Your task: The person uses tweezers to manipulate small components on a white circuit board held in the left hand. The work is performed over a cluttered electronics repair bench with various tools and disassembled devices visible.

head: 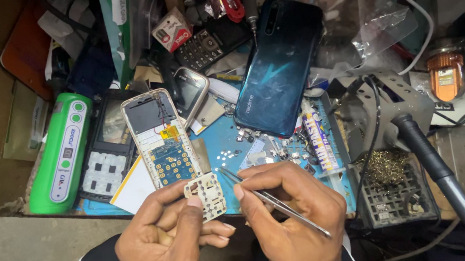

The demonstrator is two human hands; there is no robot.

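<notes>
The left hand (167, 248), at lower centre of the frame, is pinching a small pale keypad board (205, 195) between thumb and fingers, its grip clenched on the board's left and lower edges. The board is sitting just below centre frame, raised off the blue worktop mat (228, 144); its long axis is running roughly top to bottom of the frame, tilted slightly, with the contact face turned up toward the camera. The right hand (292, 221), at lower centre right, is grasping a pair of metal tweezers (273, 202); the tweezers are lying diagonally, tips pointing to the upper left and sitting just beside the board's upper right corner, rear end pointing to the lower right. Whether the tips are touching the board cannot be told. Directly above the board, an opened keypad phone (160, 139) is lying on the mat, long axis near vertical in the frame. To its left is lying a green and white device (60, 154); at upper centre right a dark blue smartphone (279, 66) is lying back up. A soldering iron handle (441, 171) is extending to the lower right.
</notes>
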